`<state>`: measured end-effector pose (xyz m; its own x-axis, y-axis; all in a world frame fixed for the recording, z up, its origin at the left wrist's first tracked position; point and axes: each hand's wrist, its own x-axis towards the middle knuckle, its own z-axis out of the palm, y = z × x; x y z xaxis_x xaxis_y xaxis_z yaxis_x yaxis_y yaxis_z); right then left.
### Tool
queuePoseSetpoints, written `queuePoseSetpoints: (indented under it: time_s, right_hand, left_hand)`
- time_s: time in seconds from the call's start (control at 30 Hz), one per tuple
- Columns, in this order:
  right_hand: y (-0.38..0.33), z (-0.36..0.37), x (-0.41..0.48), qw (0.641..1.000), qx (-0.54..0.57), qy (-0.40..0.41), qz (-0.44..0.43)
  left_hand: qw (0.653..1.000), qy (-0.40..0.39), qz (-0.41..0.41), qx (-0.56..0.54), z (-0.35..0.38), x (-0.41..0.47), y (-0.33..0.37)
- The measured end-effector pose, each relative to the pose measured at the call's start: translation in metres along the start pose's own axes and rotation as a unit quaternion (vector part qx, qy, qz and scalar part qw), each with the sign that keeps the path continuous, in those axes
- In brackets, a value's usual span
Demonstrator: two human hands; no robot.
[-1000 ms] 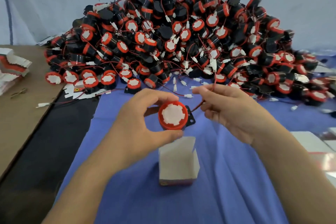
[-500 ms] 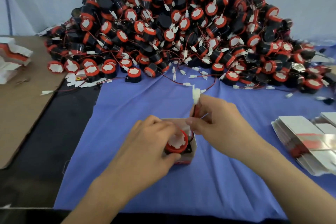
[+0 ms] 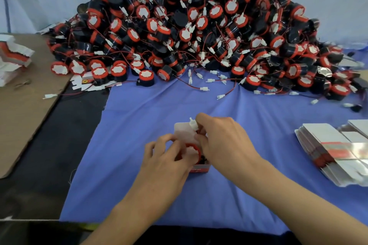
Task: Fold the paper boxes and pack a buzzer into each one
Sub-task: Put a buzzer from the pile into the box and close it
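Note:
A small white paper box (image 3: 199,168) with a red lower band stands on the blue cloth, its top flap (image 3: 182,131) raised. A red-rimmed black buzzer (image 3: 192,152) sits in the box's open top. My left hand (image 3: 166,157) curls its fingers round the buzzer and the box from the left. My right hand (image 3: 221,141) pinches the buzzer's white wire connector (image 3: 192,124) just above the flap. The wire itself is hidden under my right hand.
A big heap of red and black buzzers (image 3: 189,32) with loose wires fills the back of the blue cloth (image 3: 149,117). Flat unfolded boxes (image 3: 330,149) are stacked at the right. A brown cardboard sheet (image 3: 22,105) with more flat boxes (image 3: 12,55) lies at the left.
The buzzer has come down from above the box into its open top. My right hand has brought the wire connector down close to the box's flap.

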<state>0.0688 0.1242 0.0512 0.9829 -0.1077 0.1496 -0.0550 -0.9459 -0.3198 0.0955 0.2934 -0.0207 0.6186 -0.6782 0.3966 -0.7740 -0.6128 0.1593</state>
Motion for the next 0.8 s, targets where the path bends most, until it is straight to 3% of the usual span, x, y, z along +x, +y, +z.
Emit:
queuePoseSetpoints:
  time_s: [0.2, 0.37, 0.53, 0.67, 0.8]
  right_hand:
    - [-0.016, 0.028, -0.004, 0.996, 0.063, -0.037, -0.043]
    - [-0.014, 0.038, -0.005, 0.998, 0.021, -0.042, -0.035]
    - [-0.009, 0.042, -0.010, 0.997, -0.003, -0.038, -0.067]
    - [-0.005, 0.043, -0.017, 0.995, -0.002, -0.055, -0.089]
    - [-0.003, 0.039, -0.019, 0.992, -0.007, -0.079, -0.098]
  left_hand:
    - [0.998, 0.041, 0.003, -0.042, 0.005, -0.010, -0.002]
    - [0.996, 0.034, -0.023, -0.075, 0.011, -0.016, -0.005]
    - [0.980, 0.098, 0.003, -0.175, 0.014, -0.023, -0.018]
    - [0.947, 0.180, -0.091, -0.250, 0.008, -0.030, -0.018]
    - [0.944, 0.153, -0.143, -0.257, -0.003, -0.021, -0.014]
